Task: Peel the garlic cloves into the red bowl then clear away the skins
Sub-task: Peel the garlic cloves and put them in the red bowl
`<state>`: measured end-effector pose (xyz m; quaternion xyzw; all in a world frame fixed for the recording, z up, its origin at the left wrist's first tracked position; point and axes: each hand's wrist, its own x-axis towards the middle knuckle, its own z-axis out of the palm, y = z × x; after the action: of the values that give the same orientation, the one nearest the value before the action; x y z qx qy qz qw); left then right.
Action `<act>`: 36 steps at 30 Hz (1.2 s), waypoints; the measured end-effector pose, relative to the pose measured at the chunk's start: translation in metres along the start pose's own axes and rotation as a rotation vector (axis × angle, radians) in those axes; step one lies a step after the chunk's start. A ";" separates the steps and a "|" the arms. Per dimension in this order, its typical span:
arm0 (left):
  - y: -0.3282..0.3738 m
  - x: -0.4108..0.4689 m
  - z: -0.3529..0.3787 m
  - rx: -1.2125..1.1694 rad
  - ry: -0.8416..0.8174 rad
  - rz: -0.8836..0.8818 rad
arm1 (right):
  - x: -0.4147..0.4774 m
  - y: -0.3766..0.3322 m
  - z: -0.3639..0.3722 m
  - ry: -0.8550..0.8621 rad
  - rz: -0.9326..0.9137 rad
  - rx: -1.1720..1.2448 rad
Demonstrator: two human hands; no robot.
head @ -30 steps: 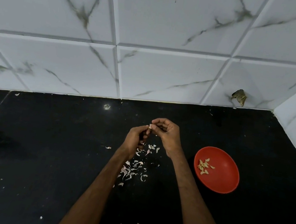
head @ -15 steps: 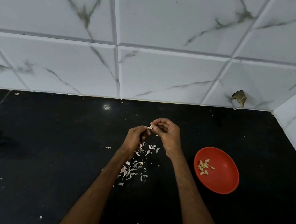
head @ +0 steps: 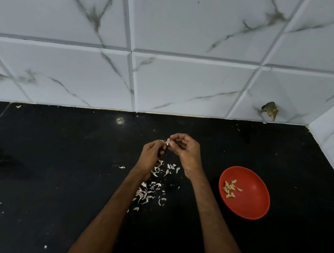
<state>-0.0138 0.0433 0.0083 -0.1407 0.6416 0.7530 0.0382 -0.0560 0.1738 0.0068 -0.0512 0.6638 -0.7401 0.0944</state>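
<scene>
Here the left hand [head: 150, 154] and right hand [head: 186, 152] pinch a small pale garlic clove [head: 167, 141] above the papery white skins [head: 149, 192]; strip it fully before carrying it to the round red bowl [head: 254, 203] nearby.

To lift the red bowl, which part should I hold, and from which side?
Probably the near rim of the red bowl, approached from the person's side by the right hand, thumb over the lip. The bowl sits upright and shallow, and the peeled cloves lie toward its left wall, leaving that edge free.
</scene>
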 end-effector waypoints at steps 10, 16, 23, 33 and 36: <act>0.000 0.000 -0.002 -0.071 0.016 -0.067 | -0.001 0.001 -0.001 -0.060 -0.013 -0.019; -0.001 0.001 -0.003 -0.061 0.018 -0.055 | -0.002 0.002 -0.001 -0.083 -0.016 -0.058; -0.004 0.001 -0.001 0.022 0.001 -0.022 | 0.000 0.003 -0.002 -0.016 -0.068 -0.247; -0.016 0.001 -0.004 0.266 -0.020 0.212 | 0.002 0.004 -0.013 0.033 -0.080 -0.439; -0.017 0.004 -0.006 0.263 0.057 0.232 | 0.001 0.004 -0.015 0.028 -0.073 -0.405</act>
<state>-0.0128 0.0402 -0.0104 -0.0808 0.7473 0.6577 -0.0488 -0.0595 0.1875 0.0009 -0.0829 0.7980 -0.5951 0.0462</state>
